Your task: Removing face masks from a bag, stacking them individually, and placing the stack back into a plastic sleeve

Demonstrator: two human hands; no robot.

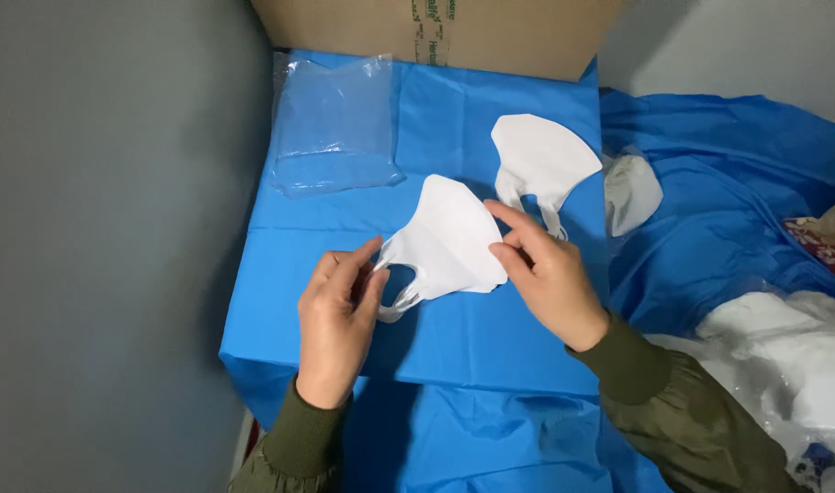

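Mask at centre (449, 239): plain white, no pattern.
Second mask, upper right of centre (543, 162): the same plain white.
Surface cover (454, 110): bright blue, unpatterned, creased.
Plastic bag, upper left (335, 123): clear, tinted blue by the cover beneath.
Cardboard box, top edge (518, 32): brown, with a strip of green-printed tape.
Sleeves (673, 411): olive green.
Wall, left of frame (107, 246): grey.
Wrapped bundle, lower right (792, 351): white under clear plastic.
Cloth, right edge (824, 239): red, patterned.
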